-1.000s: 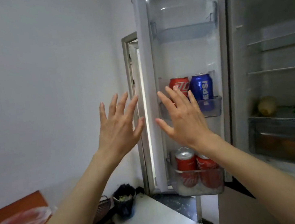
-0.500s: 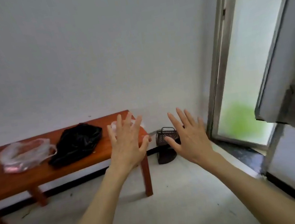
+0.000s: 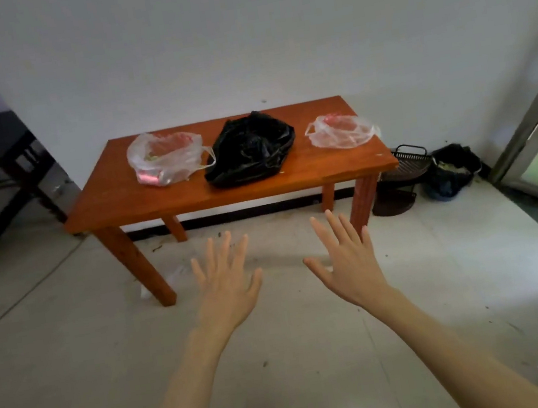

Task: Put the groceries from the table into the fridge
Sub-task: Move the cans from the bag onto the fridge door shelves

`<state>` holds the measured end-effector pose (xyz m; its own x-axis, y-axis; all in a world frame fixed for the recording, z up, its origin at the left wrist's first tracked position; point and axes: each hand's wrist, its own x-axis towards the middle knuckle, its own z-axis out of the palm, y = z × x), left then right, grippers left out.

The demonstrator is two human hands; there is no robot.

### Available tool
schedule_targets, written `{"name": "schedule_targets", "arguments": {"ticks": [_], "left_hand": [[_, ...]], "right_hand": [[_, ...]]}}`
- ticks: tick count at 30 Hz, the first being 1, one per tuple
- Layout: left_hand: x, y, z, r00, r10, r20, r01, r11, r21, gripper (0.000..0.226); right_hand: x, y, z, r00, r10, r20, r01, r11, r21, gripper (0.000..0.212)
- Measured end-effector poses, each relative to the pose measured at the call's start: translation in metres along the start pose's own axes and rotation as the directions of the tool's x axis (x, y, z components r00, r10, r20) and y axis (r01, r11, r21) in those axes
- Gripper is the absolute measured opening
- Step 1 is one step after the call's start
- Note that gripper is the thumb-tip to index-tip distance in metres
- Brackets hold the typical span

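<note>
In the lower middle of the frame: your two hands are stretched forward over the pale tiled floor (image 3: pixel 76 369).
Left hand: your left hand (image 3: pixel 225 284) is released, fingers straight and spread, and it holds nothing.
Right hand: your right hand (image 3: pixel 346 260) is also released, fingers straight and spread, holding nothing.
Table: the low reddish-brown wooden table (image 3: pixel 163 201) stands in the middle of the frame against the white wall, well apart from your hands.
Groceries on the table: the clear plastic bag with red content (image 3: pixel 166 157) lies at the left; the crumpled black plastic bag (image 3: pixel 249 149) lies in the middle, just beside it; the smaller clear plastic bag (image 3: pixel 342 131) lies at the right.
Right of the table: a dark wire basket (image 3: pixel 401 171) and a dark bag with scraps (image 3: pixel 449 168) are on the floor.
</note>
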<state>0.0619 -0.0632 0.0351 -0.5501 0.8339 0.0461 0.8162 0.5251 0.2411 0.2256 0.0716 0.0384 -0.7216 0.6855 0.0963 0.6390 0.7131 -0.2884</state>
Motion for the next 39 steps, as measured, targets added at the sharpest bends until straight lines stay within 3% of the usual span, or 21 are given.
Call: {"name": "schedule_targets", "arguments": {"ticks": [12, 16, 24, 33, 39], "left_hand": [[0.130, -0.083, 0.019, 0.991, -0.130, 0.035, 0.131, 0.991, -0.033, 0.063], [0.192, -0.112, 0.009, 0.988, -0.155, -0.014, 0.154, 0.985, -0.073, 0.063], [0.281, -0.193, 0.005, 0.965, -0.254, 0.058, 0.259, 0.960, -0.105, 0.062], [0.416, -0.334, 0.003, 0.984, -0.155, 0.083, 0.154, 0.988, 0.023, 0.058], [0.486, -0.410, 0.004, 0.991, -0.073, 0.111, 0.067, 0.996, 0.060, 0.057]], "right_hand": [[0.180, -0.043, 0.058, 0.993, -0.059, 0.105, 0.053, 0.996, 0.065, 0.069], [0.251, -0.057, 0.065, 0.989, -0.110, 0.103, 0.104, 0.993, 0.063, 0.070], [0.361, -0.092, 0.098, 0.966, -0.207, 0.157, 0.197, 0.978, 0.073, 0.068], [0.506, -0.168, 0.150, 0.969, -0.222, 0.106, 0.199, 0.961, 0.191, 0.057], [0.576, -0.234, 0.182, 0.967, -0.199, 0.161, 0.145, 0.944, 0.297, 0.050]]}}
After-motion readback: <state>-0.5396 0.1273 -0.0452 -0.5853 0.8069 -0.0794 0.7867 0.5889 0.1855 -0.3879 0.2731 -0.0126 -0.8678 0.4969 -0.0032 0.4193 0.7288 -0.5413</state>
